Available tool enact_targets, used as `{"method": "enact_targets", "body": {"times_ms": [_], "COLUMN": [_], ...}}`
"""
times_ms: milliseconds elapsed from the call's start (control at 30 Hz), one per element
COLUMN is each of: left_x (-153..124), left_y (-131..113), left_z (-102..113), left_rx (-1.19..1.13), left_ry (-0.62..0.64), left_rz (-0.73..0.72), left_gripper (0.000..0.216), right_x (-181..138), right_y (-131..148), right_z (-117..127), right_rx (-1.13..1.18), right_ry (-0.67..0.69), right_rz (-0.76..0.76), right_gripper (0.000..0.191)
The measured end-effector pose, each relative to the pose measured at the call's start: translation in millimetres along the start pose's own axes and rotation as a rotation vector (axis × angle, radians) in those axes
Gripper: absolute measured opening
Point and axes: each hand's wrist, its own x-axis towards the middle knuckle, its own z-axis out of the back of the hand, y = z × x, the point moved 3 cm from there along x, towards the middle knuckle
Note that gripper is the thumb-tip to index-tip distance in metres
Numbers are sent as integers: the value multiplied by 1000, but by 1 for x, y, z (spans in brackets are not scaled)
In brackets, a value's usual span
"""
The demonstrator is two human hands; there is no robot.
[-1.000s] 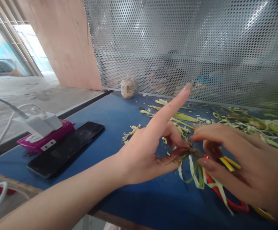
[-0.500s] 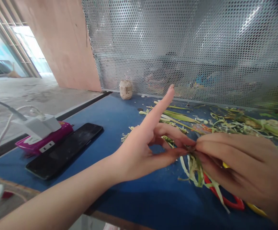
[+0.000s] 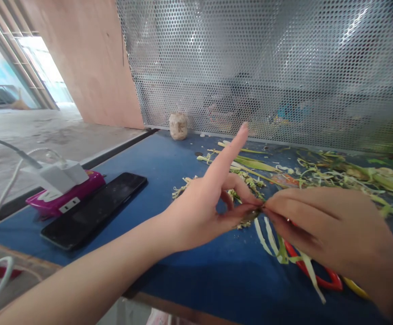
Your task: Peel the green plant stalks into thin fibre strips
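My left hand (image 3: pixel 213 203) pinches a small greenish-brown plant piece (image 3: pixel 250 215) between thumb and fingertips, while one finger points straight up. Meeting it tip to tip, my right hand (image 3: pixel 321 230) has its thumb and fingers pressed together at the other end of that piece, most of which the fingers hide. Beneath the right hand lie pale green leaf strips (image 3: pixel 313 275) and a red loop-shaped handle (image 3: pixel 331 282) with a yellow part (image 3: pixel 357 288) beside it. Behind the left hand is a small heap of curled green plant bits (image 3: pixel 252 183).
A black phone (image 3: pixel 94 210) lies on the blue table (image 3: pixel 196 280) at left, against a magenta power strip (image 3: pixel 67 198) with white plugs. Long stalks (image 3: pixel 257 164) and peelings (image 3: pixel 345 174) spread before a perforated metal panel (image 3: pixel 216 58). A whitish jar-like object (image 3: pixel 178 126) stands at the back.
The brownish plant piece that hung below my fingers is now mostly hidden at the left fingertips. My right hand has shifted slightly left. Leaf strips still show below it.
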Motion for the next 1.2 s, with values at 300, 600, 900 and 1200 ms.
{"method": "enact_targets", "body": {"times_ms": [300,600,900,1200], "left_x": [-1,0,6,12], "left_y": [4,15,25,30], "left_z": [-1,-3,-1,9], "left_rx": [40,16,16,86], "left_ry": [-42,-31,-63,-99], "left_rz": [-83,-18,100,43], "left_gripper": [78,88,89,86], "right_x": [1,3,5,-1], "right_y": [1,6,24,8], "right_z": [-9,-14,-17,-19], "right_rx": [403,518,467,363], "right_ry": [118,133,145,22], "right_rz": [-155,-221,-181,-149], "right_gripper": [15,13,16,23]}}
